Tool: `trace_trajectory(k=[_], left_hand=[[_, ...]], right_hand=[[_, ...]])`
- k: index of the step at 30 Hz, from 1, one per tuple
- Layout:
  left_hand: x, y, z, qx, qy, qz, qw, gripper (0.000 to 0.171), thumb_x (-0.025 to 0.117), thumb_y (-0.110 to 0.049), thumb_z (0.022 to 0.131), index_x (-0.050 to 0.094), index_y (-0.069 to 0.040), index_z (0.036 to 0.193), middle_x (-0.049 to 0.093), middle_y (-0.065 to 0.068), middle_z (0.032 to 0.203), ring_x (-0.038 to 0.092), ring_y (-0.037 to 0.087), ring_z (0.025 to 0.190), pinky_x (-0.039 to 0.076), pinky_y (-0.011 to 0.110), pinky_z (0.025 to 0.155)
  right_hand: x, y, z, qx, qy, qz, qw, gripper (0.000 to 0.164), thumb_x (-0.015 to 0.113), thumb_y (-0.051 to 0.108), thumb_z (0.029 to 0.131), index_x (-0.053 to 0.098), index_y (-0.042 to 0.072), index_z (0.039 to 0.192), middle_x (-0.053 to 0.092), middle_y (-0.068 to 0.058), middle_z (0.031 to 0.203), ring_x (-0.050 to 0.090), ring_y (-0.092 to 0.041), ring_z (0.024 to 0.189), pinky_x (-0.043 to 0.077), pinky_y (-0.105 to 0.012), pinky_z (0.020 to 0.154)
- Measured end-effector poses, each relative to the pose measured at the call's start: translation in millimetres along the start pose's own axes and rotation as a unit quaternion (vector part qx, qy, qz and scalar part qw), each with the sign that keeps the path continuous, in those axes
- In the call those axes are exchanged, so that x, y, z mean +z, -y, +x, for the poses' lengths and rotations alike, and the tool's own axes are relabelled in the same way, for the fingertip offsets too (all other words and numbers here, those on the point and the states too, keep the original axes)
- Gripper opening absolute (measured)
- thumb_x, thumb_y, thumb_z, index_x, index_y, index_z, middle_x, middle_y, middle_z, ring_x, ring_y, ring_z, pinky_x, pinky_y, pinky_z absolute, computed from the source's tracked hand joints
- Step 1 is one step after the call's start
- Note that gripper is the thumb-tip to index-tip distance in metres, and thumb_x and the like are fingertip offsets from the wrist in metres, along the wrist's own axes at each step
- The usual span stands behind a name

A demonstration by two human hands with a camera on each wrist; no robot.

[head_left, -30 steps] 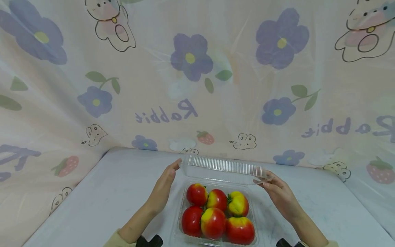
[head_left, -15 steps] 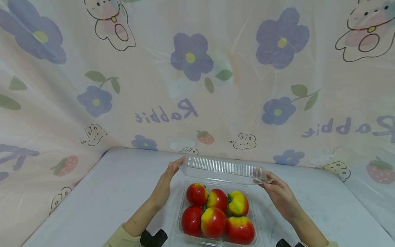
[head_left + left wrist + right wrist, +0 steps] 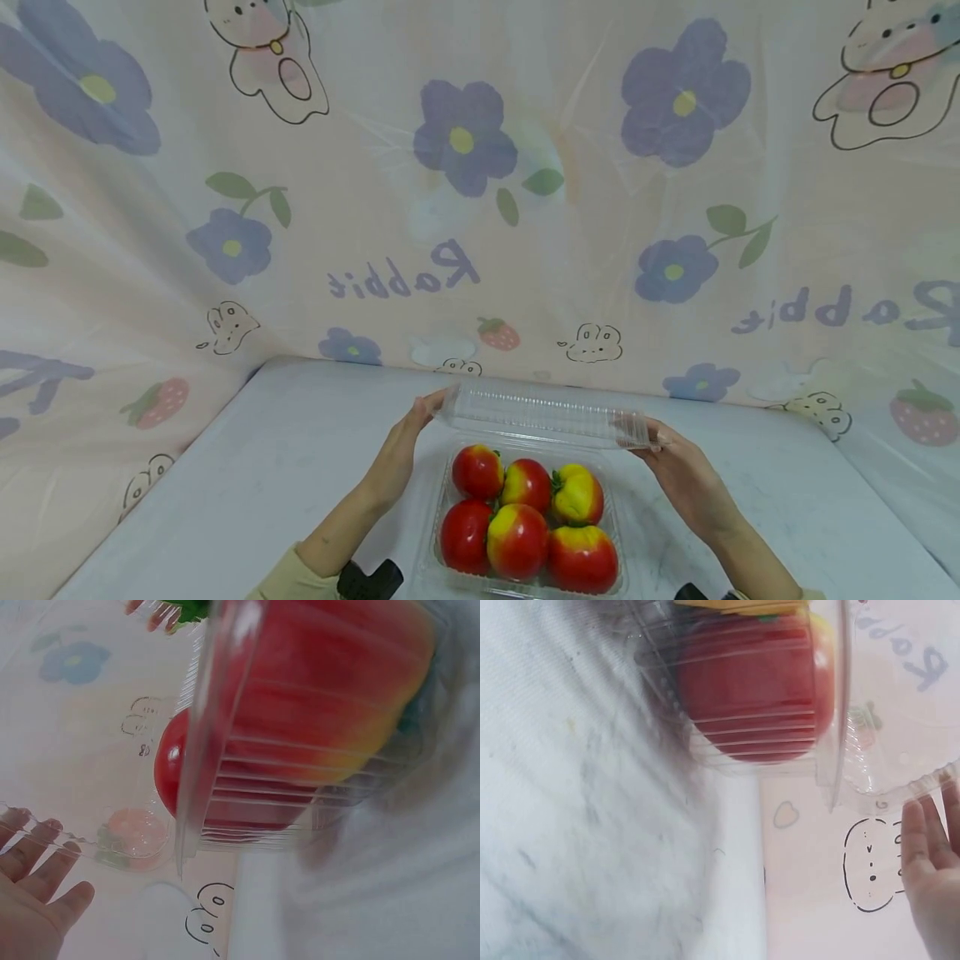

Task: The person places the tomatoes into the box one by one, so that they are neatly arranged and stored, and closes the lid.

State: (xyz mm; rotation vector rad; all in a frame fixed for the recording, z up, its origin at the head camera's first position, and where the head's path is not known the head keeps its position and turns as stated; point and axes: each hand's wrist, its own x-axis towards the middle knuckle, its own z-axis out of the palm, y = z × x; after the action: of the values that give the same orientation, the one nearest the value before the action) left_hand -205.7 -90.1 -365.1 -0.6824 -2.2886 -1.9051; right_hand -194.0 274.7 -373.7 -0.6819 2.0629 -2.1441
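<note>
A clear plastic clamshell box [image 3: 431, 533] stands on the table, filled with several round red-and-yellow fruits [image 3: 517, 542]; some show green tops. Their exact kind is unclear. The box's ribbed clear lid [image 3: 540, 417] is raised at the far side, tilted above the fruits. At the lid's left end is my left hand [image 3: 393, 462], its fingers [image 3: 45, 870] extended and spread against the clear edge. My right hand [image 3: 686, 475] is at the lid's right corner, its straight fingers [image 3: 916, 836] touching the rim. Both wrist views show fruit through the box's ribbed side.
A white-covered table [image 3: 300, 450] spreads around the box. Behind it hangs a pale curtain [image 3: 570, 250] printed with flowers, rabbits and strawberries. A dark wrist mount [image 3: 371, 579] shows on the left arm near the box.
My left hand has shifted slightly inward and now reaches the lid's left end. The lid has tilted a little. My right fingers have shifted slightly at its corner; the fruits are unmoved.
</note>
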Motion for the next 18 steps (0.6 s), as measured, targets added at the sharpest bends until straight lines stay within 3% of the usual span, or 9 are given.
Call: trace_trajectory(k=[6, 11, 13, 15, 18], left_hand=[[-0.8, 0.0, -2.1, -0.007, 0.011, 0.013, 0.9998, 0.056, 0.016, -0.038, 0.104, 0.044, -0.009, 0.142, 0.041, 0.012, 0.150, 0.033, 0.037, 0.139, 0.013, 0.070, 0.111], [-3.2, -0.6, -3.7, -0.007, 0.019, 0.016, 0.9997, 0.053, 0.018, -0.036, 0.105, 0.047, -0.010, 0.141, 0.044, 0.010, 0.148, 0.034, 0.035, 0.139, 0.015, 0.068, 0.111], [-4.5, -0.3, -4.5, 0.000, 0.024, 0.022, 0.9994, 0.052, 0.018, -0.034, 0.105, 0.047, -0.010, 0.140, 0.045, 0.010, 0.148, 0.034, 0.034, 0.139, 0.016, 0.066, 0.113], [-5.4, 0.2, -5.6, 0.003, 0.028, 0.028, 0.9992, 0.051, 0.019, -0.035, 0.105, 0.048, -0.011, 0.140, 0.045, 0.009, 0.147, 0.034, 0.033, 0.139, 0.018, 0.065, 0.113], [-6.3, 1.4, -7.7, 0.003, 0.036, 0.035, 0.9987, 0.050, 0.022, -0.036, 0.104, 0.047, -0.012, 0.141, 0.045, 0.007, 0.147, 0.036, 0.032, 0.138, 0.022, 0.066, 0.111]], right_hand=[[2, 5, -3, 0.027, -0.021, -0.042, 0.999, 0.045, 0.020, 0.025, 0.104, 0.049, 0.014, 0.138, 0.051, 0.012, 0.135, 0.046, -0.005, 0.123, 0.037, -0.015, 0.100], [3, 8, -5, 0.029, -0.006, -0.085, 0.996, 0.047, 0.023, 0.022, 0.105, 0.041, 0.002, 0.143, 0.050, 0.011, 0.142, 0.044, -0.004, 0.128, 0.035, -0.018, 0.099], [4, 10, -6, 0.016, 0.002, -0.095, 0.995, 0.046, 0.023, 0.020, 0.105, 0.039, -0.002, 0.143, 0.049, 0.009, 0.143, 0.042, -0.004, 0.129, 0.035, -0.031, 0.107], [5, 12, -6, 0.016, 0.004, -0.097, 0.995, 0.046, 0.023, 0.020, 0.105, 0.039, -0.002, 0.143, 0.050, 0.010, 0.143, 0.039, 0.001, 0.130, 0.027, -0.053, 0.113], [7, 14, -9, 0.025, 0.003, -0.096, 0.995, 0.045, 0.024, 0.020, 0.105, 0.039, 0.000, 0.143, 0.050, 0.013, 0.142, 0.036, 0.005, 0.129, 0.007, -0.081, 0.098]])
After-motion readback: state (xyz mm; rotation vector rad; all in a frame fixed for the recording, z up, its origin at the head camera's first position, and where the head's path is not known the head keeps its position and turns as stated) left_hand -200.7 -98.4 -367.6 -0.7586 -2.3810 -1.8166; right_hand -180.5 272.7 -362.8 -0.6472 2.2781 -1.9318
